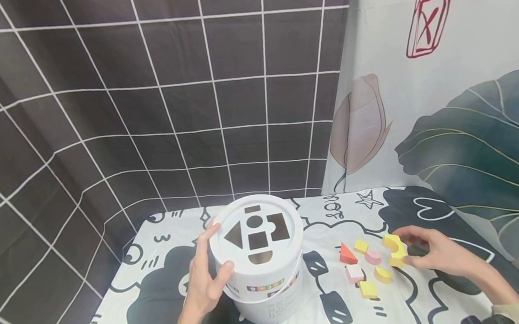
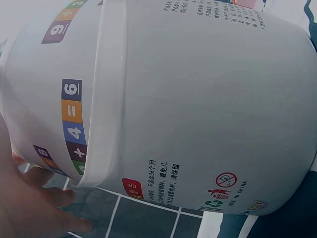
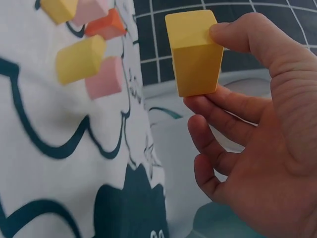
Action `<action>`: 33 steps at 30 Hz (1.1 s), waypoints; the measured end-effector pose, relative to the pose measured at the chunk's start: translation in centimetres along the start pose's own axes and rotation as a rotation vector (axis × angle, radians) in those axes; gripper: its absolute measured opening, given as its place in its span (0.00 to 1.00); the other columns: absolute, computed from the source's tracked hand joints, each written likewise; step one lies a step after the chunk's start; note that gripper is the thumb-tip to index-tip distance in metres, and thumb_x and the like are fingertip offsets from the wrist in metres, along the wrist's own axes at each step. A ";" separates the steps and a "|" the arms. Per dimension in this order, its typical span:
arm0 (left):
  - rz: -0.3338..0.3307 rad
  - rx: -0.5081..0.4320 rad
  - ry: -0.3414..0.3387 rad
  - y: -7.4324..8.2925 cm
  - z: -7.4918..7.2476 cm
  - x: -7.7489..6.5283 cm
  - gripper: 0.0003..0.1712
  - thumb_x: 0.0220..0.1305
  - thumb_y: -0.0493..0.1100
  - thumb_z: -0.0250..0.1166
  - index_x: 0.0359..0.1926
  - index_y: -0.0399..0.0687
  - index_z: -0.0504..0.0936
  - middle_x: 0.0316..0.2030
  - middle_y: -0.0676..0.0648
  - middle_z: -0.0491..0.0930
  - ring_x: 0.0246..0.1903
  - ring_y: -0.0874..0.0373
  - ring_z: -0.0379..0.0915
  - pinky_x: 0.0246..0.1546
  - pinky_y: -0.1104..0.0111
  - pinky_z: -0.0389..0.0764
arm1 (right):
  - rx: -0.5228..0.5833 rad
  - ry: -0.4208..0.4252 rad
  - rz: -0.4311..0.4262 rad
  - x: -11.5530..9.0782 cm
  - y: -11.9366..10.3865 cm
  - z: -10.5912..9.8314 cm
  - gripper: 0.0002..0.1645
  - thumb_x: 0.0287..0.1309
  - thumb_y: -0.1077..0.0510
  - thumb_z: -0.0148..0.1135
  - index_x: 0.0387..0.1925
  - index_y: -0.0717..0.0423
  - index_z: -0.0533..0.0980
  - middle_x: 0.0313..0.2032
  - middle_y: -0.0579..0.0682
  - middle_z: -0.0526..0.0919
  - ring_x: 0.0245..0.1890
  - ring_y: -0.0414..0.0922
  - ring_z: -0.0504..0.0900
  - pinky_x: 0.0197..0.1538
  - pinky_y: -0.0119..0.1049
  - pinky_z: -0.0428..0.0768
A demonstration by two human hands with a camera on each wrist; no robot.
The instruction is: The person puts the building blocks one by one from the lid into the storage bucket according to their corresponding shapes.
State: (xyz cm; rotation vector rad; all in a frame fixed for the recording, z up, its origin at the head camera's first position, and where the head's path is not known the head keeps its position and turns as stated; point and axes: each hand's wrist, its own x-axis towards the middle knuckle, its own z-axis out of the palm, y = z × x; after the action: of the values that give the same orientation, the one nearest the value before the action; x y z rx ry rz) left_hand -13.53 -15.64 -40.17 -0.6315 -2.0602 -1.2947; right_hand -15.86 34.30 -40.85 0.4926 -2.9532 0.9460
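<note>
My left hand [image 1: 204, 276] holds the left side of a white lidded bucket [image 1: 274, 309], thumb and forefinger spread along the lid's rim. The lid [image 1: 220, 245] has several cut-out holes: a triangle, a circle, rectangles, a half-round one and a notched one. In the left wrist view, the bucket's printed wall [image 2: 213, 109] fills most of the picture. My right hand [image 1: 446, 252] pinches a yellow arch block [image 1: 392, 243] with a round notch between thumb and fingertips. Seen end-on in the right wrist view, the yellow block [image 3: 198, 64] hides its notch.
Left of the right hand lie a red triangular block [image 1: 347, 254], a pink cylinder [image 1: 372, 257], a pink block [image 1: 354, 274], a yellow half-round block [image 1: 383, 275] and small yellow blocks [image 1: 368, 290]. Under everything is a black-and-white patterned cloth [image 1: 160, 289]. A dark gridded curtain [image 1: 170, 113] hangs behind.
</note>
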 end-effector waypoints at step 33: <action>-0.002 0.007 -0.001 0.0 -0.1 0.0 0.42 0.51 0.44 0.60 0.71 0.46 0.66 0.72 0.40 0.62 0.69 0.38 0.60 0.67 0.70 0.54 | -0.079 0.119 -0.235 4.1 -5.7 -2.0 0.29 0.45 0.58 0.77 0.52 0.59 0.80 0.43 0.43 0.83 0.40 0.41 0.77 0.49 0.49 0.78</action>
State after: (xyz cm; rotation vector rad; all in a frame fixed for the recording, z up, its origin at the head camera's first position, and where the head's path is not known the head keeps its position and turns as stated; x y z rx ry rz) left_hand -13.52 -15.72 -40.20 -0.6268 -2.0657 -1.2884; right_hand -18.29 29.81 -35.59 0.7332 -2.7378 0.8011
